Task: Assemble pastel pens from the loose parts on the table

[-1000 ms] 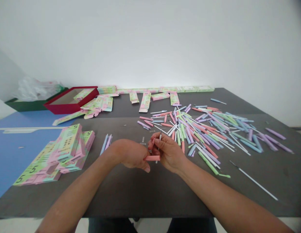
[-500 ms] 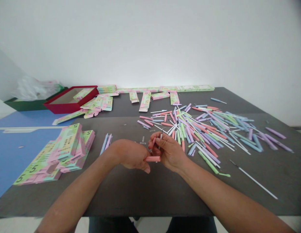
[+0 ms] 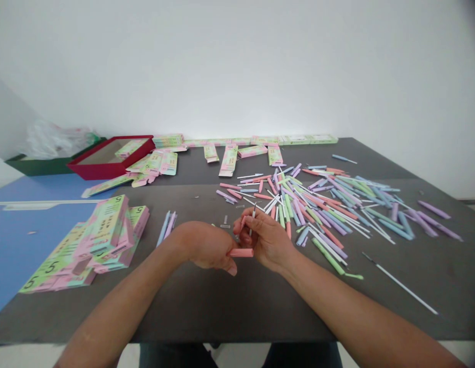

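Observation:
My left hand (image 3: 206, 246) is closed around a salmon-pink pen barrel (image 3: 243, 252), its open end pointing right. Close beside it, my right hand (image 3: 271, 244) pinches a thin white pen refill (image 3: 253, 213) with a dark tip, standing nearly upright between the fingers. A small pink pen part (image 3: 243, 223) also shows at the right fingertips; its exact shape is hard to make out. Just beyond the hands, small clear plastic pieces (image 3: 225, 221) lie on the dark table.
A large heap of pastel pens and white refills (image 3: 298, 204) spreads to the right. One refill (image 3: 404, 286) lies apart at front right. Pens (image 3: 165, 227) lie left of my hands, beside stacked pen boxes (image 3: 107, 230). A red box (image 3: 103, 171) and green tray (image 3: 49, 166) stand back left.
Both hands stay almost in place, still holding the same pen parts. In my right hand, the refill's lower end, seen below the pink barrel a second ago, no longer shows there.

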`<action>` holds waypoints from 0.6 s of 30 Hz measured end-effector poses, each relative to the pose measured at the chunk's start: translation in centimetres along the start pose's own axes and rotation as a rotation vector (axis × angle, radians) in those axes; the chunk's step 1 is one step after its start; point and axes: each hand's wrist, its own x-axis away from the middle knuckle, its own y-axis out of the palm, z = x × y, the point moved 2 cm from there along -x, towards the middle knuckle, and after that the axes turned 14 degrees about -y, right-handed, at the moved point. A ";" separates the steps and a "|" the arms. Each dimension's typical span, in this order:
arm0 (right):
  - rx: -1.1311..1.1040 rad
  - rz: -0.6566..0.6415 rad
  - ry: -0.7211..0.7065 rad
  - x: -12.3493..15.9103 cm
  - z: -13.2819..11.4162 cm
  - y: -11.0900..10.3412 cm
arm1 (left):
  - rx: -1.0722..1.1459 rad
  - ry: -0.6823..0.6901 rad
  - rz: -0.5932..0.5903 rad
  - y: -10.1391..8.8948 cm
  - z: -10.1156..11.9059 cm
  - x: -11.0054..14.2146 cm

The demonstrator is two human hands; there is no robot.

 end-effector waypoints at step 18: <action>-0.074 0.033 0.049 -0.1 -0.4 -0.2 | 0.031 0.009 -0.021 0.0 0.5 0.1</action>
